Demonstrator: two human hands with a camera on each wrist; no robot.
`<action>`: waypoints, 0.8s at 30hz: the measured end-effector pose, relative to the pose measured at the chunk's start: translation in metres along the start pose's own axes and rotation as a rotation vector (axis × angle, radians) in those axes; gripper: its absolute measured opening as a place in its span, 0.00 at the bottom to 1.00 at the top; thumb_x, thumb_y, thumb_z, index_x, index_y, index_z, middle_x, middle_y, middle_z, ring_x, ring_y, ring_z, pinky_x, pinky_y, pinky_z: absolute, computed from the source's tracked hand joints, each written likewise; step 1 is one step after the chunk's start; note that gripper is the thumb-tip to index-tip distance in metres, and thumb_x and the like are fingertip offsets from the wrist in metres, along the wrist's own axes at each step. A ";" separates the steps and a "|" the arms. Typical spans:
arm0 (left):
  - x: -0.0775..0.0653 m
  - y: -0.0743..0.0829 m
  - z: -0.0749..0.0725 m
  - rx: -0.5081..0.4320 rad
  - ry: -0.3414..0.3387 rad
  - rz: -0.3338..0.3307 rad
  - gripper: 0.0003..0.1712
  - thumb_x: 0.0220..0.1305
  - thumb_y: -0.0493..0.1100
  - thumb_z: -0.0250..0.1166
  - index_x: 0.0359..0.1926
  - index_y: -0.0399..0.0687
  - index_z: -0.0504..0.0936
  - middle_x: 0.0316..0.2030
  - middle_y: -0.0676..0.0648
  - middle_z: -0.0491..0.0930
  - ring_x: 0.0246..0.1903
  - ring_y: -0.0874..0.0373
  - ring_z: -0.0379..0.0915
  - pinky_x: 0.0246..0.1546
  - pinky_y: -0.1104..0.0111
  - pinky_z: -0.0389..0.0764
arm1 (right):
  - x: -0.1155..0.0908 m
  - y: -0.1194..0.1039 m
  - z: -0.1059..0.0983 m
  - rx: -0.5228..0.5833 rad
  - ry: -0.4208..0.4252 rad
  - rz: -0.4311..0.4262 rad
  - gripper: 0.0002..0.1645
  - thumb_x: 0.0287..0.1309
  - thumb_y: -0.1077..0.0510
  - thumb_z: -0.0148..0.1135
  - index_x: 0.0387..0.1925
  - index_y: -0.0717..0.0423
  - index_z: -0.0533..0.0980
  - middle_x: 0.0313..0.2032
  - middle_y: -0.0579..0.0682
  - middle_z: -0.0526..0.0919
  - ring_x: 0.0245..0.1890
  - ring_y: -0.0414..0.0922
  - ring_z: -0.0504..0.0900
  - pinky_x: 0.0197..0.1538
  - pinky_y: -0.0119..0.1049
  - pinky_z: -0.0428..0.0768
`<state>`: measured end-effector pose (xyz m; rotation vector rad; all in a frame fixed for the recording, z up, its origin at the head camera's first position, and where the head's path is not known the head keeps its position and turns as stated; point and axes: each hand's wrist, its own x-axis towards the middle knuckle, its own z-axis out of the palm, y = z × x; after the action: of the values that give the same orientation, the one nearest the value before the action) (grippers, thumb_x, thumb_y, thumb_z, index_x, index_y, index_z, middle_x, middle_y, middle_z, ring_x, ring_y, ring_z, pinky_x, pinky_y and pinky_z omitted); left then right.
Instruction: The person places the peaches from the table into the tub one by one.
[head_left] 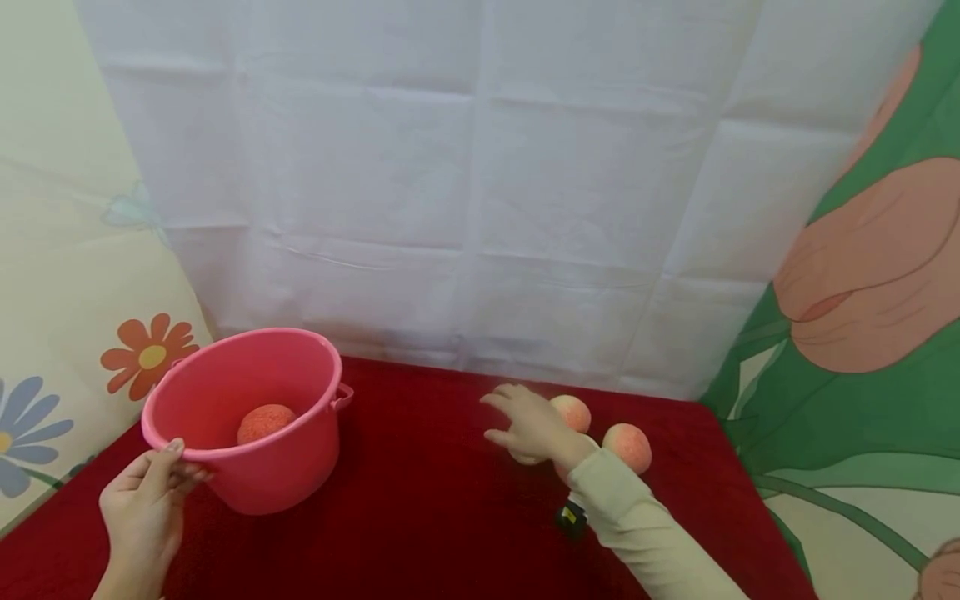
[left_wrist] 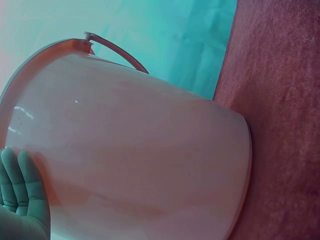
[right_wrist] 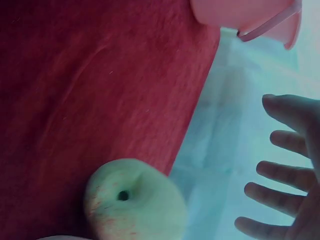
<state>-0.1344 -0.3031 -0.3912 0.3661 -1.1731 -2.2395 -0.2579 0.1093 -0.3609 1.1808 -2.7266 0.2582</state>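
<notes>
On the left of the head view, a pink bucket (head_left: pixel 277 479) stands with a round, reddish peach-like fruit (head_left: pixel 264 422) inside. My left hand (head_left: pixel 150 492) pinches its near rim, thumb on top; the left wrist view has the fingers (left_wrist: pixel 32 185) against the bucket wall. To the right, my right hand (head_left: pixel 528 423) hovers with spread fingers and holds nothing. Beside and partly behind it are a peach (head_left: pixel 573 412) and, farther right, another peach (head_left: pixel 627 447). Under the hand a third round fruit is mostly hidden. The right wrist view shows a pale peach (right_wrist: pixel 135 200) below the fingers.
A dark red cloth (head_left: pixel 420 517) covers the table. White folded sheeting (head_left: pixel 465 208) hangs along its back edge. Flower-printed cloth (head_left: pixel 67 292) borders the left side, and a green print with large pink petals (head_left: pixel 862 292) the right. A bucket handle (left_wrist: pixel 117 50) runs along the rim.
</notes>
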 end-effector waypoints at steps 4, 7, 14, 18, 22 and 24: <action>0.006 -0.004 -0.006 0.024 -0.004 -0.003 0.08 0.57 0.38 0.63 0.27 0.36 0.83 0.16 0.46 0.79 0.17 0.57 0.79 0.24 0.69 0.80 | -0.002 0.008 0.006 -0.003 -0.013 0.024 0.28 0.53 0.51 0.62 0.53 0.60 0.71 0.51 0.62 0.73 0.51 0.57 0.71 0.52 0.48 0.72; 0.021 -0.015 -0.022 0.036 -0.030 0.007 0.08 0.58 0.38 0.63 0.30 0.35 0.83 0.17 0.45 0.80 0.19 0.56 0.80 0.25 0.68 0.80 | -0.003 0.012 0.010 -0.014 -0.021 0.041 0.28 0.51 0.51 0.62 0.53 0.61 0.72 0.51 0.62 0.73 0.51 0.57 0.71 0.49 0.50 0.74; 0.024 -0.018 -0.025 0.026 -0.028 -0.002 0.08 0.58 0.38 0.62 0.29 0.37 0.84 0.17 0.45 0.80 0.19 0.56 0.80 0.25 0.67 0.80 | -0.005 0.017 0.018 -0.072 -0.061 0.102 0.31 0.46 0.50 0.68 0.52 0.58 0.73 0.50 0.59 0.73 0.49 0.57 0.71 0.40 0.51 0.76; 0.000 -0.001 0.000 -0.008 -0.015 -0.006 0.09 0.59 0.36 0.61 0.25 0.36 0.83 0.15 0.45 0.79 0.17 0.57 0.79 0.23 0.70 0.80 | -0.005 0.018 0.024 -0.089 -0.092 0.141 0.35 0.41 0.49 0.71 0.53 0.57 0.73 0.50 0.58 0.73 0.50 0.57 0.70 0.40 0.54 0.75; 0.003 -0.003 -0.003 -0.030 -0.010 -0.009 0.09 0.59 0.35 0.61 0.25 0.35 0.83 0.15 0.44 0.79 0.16 0.56 0.78 0.22 0.69 0.81 | -0.005 0.018 0.028 -0.110 -0.121 0.156 0.36 0.39 0.50 0.72 0.53 0.57 0.73 0.51 0.59 0.73 0.50 0.58 0.70 0.40 0.55 0.74; 0.013 -0.010 -0.013 -0.006 -0.045 0.028 0.09 0.59 0.35 0.60 0.26 0.35 0.83 0.16 0.45 0.80 0.17 0.56 0.79 0.23 0.69 0.81 | -0.005 0.018 0.031 -0.128 -0.125 0.155 0.36 0.38 0.49 0.73 0.52 0.57 0.74 0.50 0.59 0.73 0.49 0.57 0.70 0.39 0.55 0.74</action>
<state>-0.1419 -0.3151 -0.4072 0.2967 -1.1870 -2.2368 -0.2697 0.1184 -0.3938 0.9853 -2.8975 0.0280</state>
